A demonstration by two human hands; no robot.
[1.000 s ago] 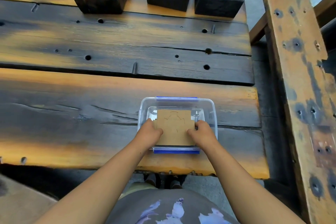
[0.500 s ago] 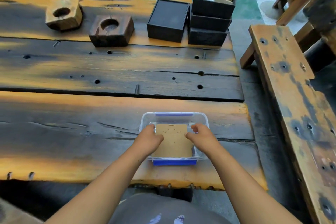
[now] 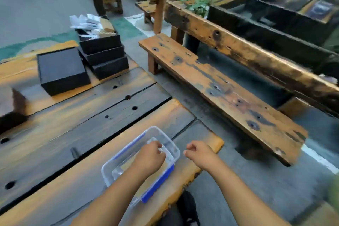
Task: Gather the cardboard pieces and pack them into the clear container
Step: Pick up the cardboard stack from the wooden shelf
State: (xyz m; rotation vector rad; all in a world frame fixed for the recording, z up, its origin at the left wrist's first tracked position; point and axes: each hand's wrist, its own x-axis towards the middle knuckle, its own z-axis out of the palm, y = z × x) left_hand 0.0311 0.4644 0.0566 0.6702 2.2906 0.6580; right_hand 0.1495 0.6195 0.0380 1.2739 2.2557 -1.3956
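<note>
The clear container (image 3: 110,168) with blue clips sits at the near right corner of the wooden table (image 3: 60,143). A tan cardboard piece (image 3: 156,178) lies flat inside it, mostly covered by my arm. My left hand (image 3: 149,158) is down in the container on top of the cardboard, its fingers curled against the far wall; motion blur hides whether it grips anything. Just to the right of the container, my right hand (image 3: 199,153) hovers over the table corner, loosely curled and holding nothing.
A flat black box (image 3: 62,69) and a stack of black boxes (image 3: 104,57) topped with papers stand at the table's far side. A dark wooden block (image 3: 11,108) is at the left edge. A long wooden bench (image 3: 220,93) runs along the right.
My right hand has come off the cardboard and out of the container to the right. My left hand stays inside. The view has swung up and to the right, tilting the table.
</note>
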